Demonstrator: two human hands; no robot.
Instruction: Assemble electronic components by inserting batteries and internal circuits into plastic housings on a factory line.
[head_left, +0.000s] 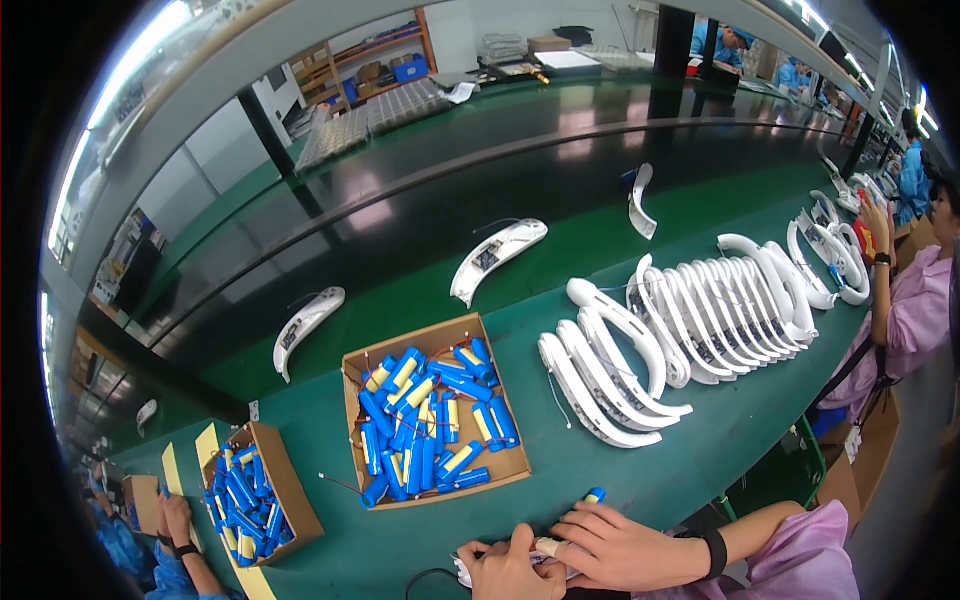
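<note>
At the near edge of the desk, a white piece sits mostly hidden under two hands. The left hand has its fingers bent and clamped on it; the right hand lies over its far side, and I cannot tell how firmly it grips. Just past the right fingers is a blue battery. Judging by the white shells toward the desk's right side, the piece is probably light, stiff and slightly slippery, with delicate wiring; its outer rims look the safest hold.
</note>
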